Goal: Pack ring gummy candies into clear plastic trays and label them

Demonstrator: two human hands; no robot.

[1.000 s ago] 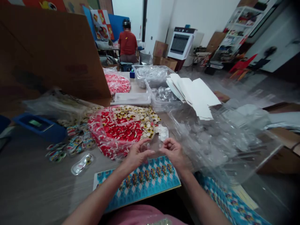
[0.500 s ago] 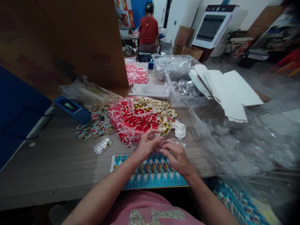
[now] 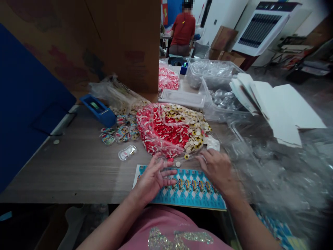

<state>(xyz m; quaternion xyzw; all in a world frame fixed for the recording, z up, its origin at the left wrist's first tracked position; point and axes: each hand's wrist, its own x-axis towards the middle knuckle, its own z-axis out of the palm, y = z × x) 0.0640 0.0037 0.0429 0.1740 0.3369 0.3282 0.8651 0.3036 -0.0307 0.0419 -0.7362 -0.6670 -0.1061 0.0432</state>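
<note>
Left hand and right hand had been drawn apart, joint handling apparently paused; a clear shell was held left-handed near the bag, fingers spread; right-hand grip could not be told.

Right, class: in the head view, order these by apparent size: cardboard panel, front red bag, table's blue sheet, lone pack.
1. Cardboard panel
2. Red bag and blue sheet: too alike to rank, with the left hand hiding part of the sheet
3. Lone pack
</note>
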